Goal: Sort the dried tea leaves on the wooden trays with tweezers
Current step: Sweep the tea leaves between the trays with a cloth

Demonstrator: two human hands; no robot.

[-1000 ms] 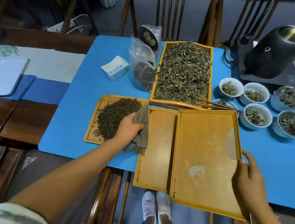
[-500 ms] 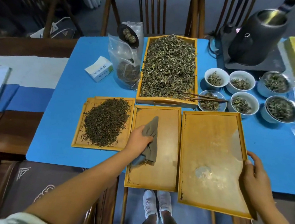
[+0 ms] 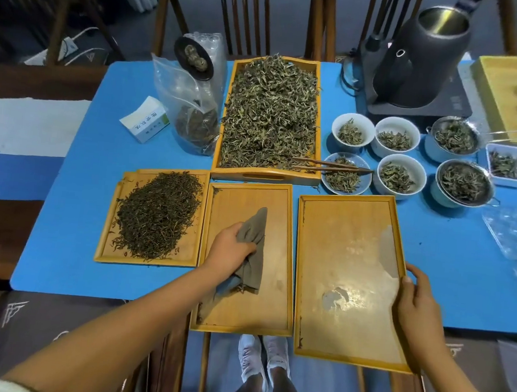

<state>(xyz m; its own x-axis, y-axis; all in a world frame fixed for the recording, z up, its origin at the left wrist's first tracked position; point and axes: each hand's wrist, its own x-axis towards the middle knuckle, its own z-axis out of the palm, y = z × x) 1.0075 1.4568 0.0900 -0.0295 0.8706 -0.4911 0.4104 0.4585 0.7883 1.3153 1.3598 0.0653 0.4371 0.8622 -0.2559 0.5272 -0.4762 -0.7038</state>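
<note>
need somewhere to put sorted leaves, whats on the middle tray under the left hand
A grey cloth, gripped by the left hand, lies on the middle tray; no leaf pile. The wood beneath cloth and hand is covered.

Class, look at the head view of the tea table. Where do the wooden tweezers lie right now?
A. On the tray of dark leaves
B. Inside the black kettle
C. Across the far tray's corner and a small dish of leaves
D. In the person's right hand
C: the wooden tweezers lie untouched, reaching from the near right corner of the far tray across a small dish of leaves, with neither hand near them.
</note>
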